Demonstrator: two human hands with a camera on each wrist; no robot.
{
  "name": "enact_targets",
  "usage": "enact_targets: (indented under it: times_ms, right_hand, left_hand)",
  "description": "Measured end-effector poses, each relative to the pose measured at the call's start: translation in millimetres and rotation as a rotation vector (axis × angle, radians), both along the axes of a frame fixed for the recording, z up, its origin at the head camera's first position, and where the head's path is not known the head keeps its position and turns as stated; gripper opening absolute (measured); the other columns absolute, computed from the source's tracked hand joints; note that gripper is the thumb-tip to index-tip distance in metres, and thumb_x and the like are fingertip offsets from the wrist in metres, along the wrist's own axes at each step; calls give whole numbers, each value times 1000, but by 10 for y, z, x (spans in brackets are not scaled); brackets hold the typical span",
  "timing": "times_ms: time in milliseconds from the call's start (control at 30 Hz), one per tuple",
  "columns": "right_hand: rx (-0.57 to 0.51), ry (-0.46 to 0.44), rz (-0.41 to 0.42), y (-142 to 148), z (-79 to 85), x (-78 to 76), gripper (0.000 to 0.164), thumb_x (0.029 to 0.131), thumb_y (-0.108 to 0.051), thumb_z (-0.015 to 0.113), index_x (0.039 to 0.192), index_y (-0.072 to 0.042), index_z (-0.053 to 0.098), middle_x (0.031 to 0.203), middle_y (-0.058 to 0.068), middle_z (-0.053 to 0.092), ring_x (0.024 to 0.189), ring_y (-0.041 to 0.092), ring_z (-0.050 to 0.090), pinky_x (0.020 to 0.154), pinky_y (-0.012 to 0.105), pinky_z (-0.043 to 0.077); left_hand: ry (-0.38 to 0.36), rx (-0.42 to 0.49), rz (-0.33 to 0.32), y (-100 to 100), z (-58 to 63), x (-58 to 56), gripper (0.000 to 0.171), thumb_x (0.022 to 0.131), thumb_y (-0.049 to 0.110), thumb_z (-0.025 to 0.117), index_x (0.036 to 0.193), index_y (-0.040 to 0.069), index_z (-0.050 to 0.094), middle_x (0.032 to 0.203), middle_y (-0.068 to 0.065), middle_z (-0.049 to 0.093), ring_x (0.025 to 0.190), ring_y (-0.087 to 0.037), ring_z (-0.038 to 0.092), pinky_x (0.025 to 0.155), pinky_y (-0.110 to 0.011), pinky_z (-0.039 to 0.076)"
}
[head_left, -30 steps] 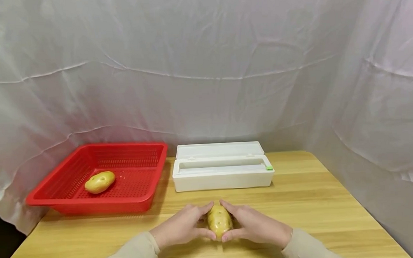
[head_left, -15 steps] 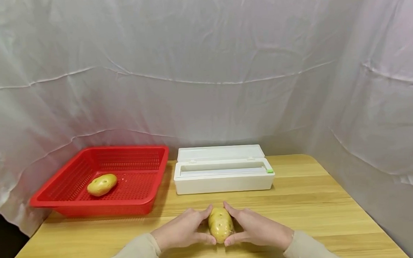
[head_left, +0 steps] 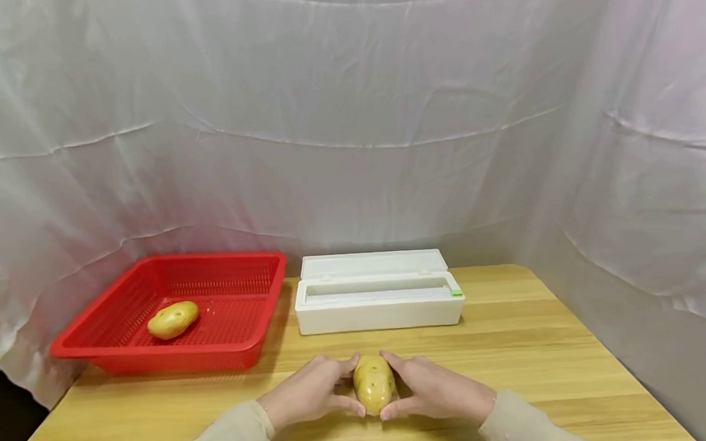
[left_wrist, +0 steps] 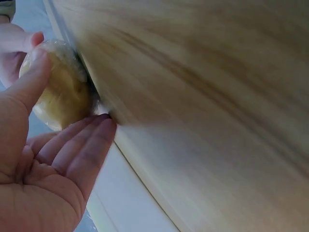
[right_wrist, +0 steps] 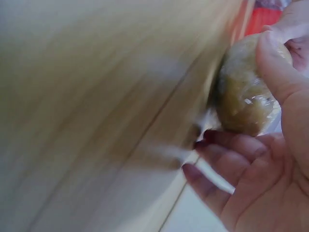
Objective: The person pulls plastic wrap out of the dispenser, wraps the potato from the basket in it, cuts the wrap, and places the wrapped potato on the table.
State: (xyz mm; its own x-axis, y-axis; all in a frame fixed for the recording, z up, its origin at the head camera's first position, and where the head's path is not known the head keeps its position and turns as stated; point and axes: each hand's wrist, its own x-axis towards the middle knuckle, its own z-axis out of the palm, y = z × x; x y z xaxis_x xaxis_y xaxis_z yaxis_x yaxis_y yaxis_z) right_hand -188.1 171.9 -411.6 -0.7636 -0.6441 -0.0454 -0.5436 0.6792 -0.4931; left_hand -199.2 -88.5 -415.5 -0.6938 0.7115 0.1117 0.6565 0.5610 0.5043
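A yellow potato (head_left: 374, 384) lies on the table near its front, with shiny clear film around it; the film's creases show in the right wrist view. My left hand (head_left: 314, 390) holds its left side, thumb toward the near end and fingers toward the far end. From the other side my right hand (head_left: 436, 388) grips it in the same way, and both thumbs rest at the near end. Close up in the left wrist view, the wrapped potato (left_wrist: 65, 87) sits between thumb and fingers, fingertips low against the wood.
Behind the hands stands a long white cling film box (head_left: 380, 315), lid raised, with a green slider at its right end. A red plastic basket (head_left: 174, 360) at the left holds a second potato (head_left: 173, 320). Grey cloth (head_left: 347, 114) hangs behind the wooden table (head_left: 534, 371).
The head view has shifted slightly, so the scene sits a little lower. Both hands stay around the wrapped potato, with only small shifts of the fingers.
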Motion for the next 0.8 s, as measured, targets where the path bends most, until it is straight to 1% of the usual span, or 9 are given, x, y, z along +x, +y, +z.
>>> enact_targets:
  times_ms: [67,133,200,300,400,500,633,700,800]
  right_hand:
    - [-10,-6,-18,-29,8,37,108,92,-63,77,161,9,37,156,21,56,137,27,62,115,48,53]
    - [-28,-6,-26,-53,20,69,109,91,-63,78,163,6,36,153,16,55,131,22,62,112,44,55]
    - [-50,2,-36,-78,34,96,108,90,-64,78,164,3,36,147,9,53,124,15,60,107,39,56]
    - [-84,36,-58,-122,45,119,107,88,-66,80,162,0,41,139,5,53,117,13,57,101,36,57]
    - [-99,82,-104,-186,45,138,102,85,-68,81,156,-2,50,130,3,54,108,12,56,92,33,58]
    - [-100,97,-147,-254,39,144,98,82,-69,83,151,-4,56,121,2,53,98,11,53,82,28,54]
    - [-88,97,-174,-321,42,141,96,81,-69,84,148,-5,59,118,2,53,94,11,51,77,25,52]
    - [-89,91,-174,-343,54,138,92,82,-65,86,147,-5,60,118,3,54,95,13,51,75,25,51]
    - [-104,58,-165,-350,73,131,84,83,-50,89,147,-4,58,120,5,55,96,15,50,73,26,50]
  left_hand:
    - [-30,29,22,-14,-20,-3,65,81,40,91,131,4,72,121,-2,81,116,-8,74,104,-29,59]
    - [-43,47,45,-28,-31,-5,55,78,40,95,120,12,74,112,3,81,106,-4,73,99,-27,60]
    - [-36,54,63,-44,-34,-2,54,75,41,97,115,12,74,105,2,79,97,-4,71,91,-26,60]
    - [-25,52,71,-59,-38,0,52,75,41,98,110,13,72,97,3,74,89,-5,65,82,-22,57]
    - [-30,43,72,-75,-37,6,51,76,38,98,112,12,72,95,4,71,87,-3,62,80,-21,56]
    - [-34,22,66,-102,-25,21,50,78,31,97,117,10,74,96,4,72,88,-3,63,81,-21,57]
    - [-30,-4,50,-142,1,47,46,80,23,95,119,9,75,98,2,76,89,-4,66,82,-24,58]
    - [-31,-14,51,-165,17,54,43,82,22,94,119,10,75,98,1,77,89,-6,68,82,-26,59]
    - [-38,-22,57,-197,36,64,38,84,22,92,118,12,76,98,2,77,90,-5,68,82,-26,58]
